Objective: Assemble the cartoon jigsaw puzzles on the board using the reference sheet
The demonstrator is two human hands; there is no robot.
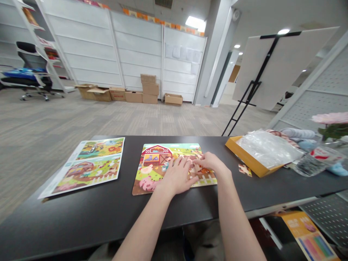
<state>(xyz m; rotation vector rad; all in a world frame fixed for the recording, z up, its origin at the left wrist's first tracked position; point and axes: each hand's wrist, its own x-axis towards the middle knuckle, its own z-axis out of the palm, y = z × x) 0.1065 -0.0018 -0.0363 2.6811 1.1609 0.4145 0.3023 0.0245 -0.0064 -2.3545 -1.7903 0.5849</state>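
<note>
A farm-scene jigsaw puzzle (153, 169) lies on the black table, showing a red barn, a hen and a pink pig. My left hand (178, 172) rests flat across its middle, fingers stretched out and thumb apart. At the puzzle's right half, my right hand (210, 163) bends down with its fingers together on a jigsaw piece (196, 158); the fingertips are partly hidden. Both hands cover much of the picture between them. One loose jigsaw piece (245, 170) sits apart on the table, to the right of the puzzle.
On the left lies a printed picture sheet (94, 165). A yellow box (251, 159) holding clear plastic wrap stands at right, beside a crumpled plastic bag (312, 163) and a pink flower (331, 118). The black table (108, 214) ends close in front of me.
</note>
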